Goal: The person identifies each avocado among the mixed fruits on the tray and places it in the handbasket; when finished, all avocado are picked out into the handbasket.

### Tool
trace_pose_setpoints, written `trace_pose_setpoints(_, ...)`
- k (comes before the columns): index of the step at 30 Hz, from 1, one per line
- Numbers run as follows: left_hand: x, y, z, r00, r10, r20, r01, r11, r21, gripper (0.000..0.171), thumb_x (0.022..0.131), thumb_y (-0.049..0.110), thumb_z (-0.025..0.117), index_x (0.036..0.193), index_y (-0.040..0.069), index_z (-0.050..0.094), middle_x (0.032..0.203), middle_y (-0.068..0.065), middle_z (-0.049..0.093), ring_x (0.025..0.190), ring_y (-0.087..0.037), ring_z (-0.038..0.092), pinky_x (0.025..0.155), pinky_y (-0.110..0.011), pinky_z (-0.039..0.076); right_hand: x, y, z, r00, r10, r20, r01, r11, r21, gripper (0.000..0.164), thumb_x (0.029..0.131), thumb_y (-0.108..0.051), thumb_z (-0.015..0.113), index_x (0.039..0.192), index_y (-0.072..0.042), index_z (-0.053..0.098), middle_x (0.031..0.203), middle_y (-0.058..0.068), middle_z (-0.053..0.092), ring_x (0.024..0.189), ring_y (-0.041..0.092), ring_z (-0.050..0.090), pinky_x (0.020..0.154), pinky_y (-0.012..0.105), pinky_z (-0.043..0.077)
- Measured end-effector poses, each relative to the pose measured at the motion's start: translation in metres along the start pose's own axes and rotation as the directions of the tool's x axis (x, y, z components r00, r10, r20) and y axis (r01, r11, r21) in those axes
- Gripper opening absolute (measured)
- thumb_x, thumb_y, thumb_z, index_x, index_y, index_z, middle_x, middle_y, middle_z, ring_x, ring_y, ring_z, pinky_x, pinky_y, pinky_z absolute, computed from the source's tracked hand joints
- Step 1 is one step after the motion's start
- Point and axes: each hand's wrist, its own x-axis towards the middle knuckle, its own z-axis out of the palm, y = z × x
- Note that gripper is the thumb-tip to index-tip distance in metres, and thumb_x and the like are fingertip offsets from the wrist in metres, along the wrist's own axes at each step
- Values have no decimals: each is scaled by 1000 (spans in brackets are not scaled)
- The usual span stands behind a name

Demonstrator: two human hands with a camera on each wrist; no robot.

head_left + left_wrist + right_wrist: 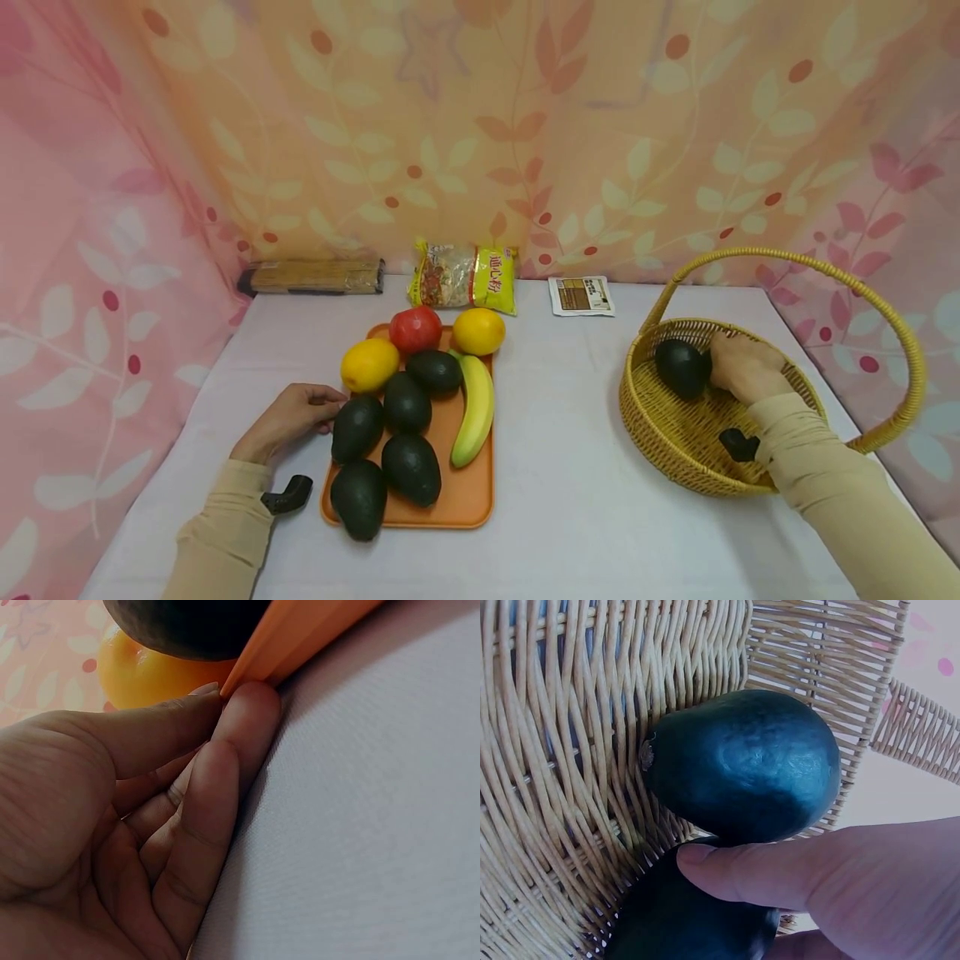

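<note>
Inside the wicker basket (645, 429) at the right, my right hand (742, 367) grips an avocado (694, 907), thumb laid over its dark skin in the right wrist view. Another avocado (742, 765) lies beside it against the woven wall. At the left, the thumb and finger of my left hand (296, 417) pinch the rim of an orange tray (468, 500). Several avocados (411, 469) lie on that tray, along with a banana (476, 412), two yellow lemon-like fruits (370, 365) and a red round fruit (416, 331).
Behind the tray lie a yellow food packet (465, 277) and a bundle of thin brown sticks (315, 277). A small white-and-brown sachet (581, 296) is farther right. The basket's tall handle (892, 325) arches over its right side. Patterned curtains enclose the white table (558, 467).
</note>
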Motion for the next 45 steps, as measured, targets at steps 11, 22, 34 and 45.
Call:
trace_pose_setpoints(11,-2,1,1,1000,9,0,-9,1000,-5,34,96,16,59,122,-7,63,85,-1,67,72,-14,58,66,-23,53,-3,-1,-2,1000,0,2,0,1000,-24,46,80,-11,68,118,7,50,111,42,56,90,59,58,65,65,49)
trace_pose_setpoints(22,-5,-4,-1,1000,12,18,-11,1000,-17,34,97,18,58,123,-5,63,87,-1,67,74,-14,59,68,-24,53,-33,-33,-23,959,-91,-270,93,996,-4,22,84,-9,61,98,6,52,82,30,56,66,50,56,45,55,40)
trace_pose_setpoints(34,-1,0,-1,1000,27,6,-27,1000,-6,34,97,19,59,120,-4,64,89,-2,68,74,-13,59,68,-23,54,-74,-111,-52,690,-313,-653,277,947,-161,31,78,-7,71,105,3,61,86,23,64,63,38,60,41,47,43)
trace_pose_setpoints(45,-1,0,-1,1000,-2,4,2,1000,-11,34,96,20,60,121,-4,64,87,0,68,74,-13,59,67,-23,54,-95,-197,-43,524,-538,-660,455,832,-318,35,81,-19,75,111,-5,64,98,13,69,78,31,67,64,41,54)
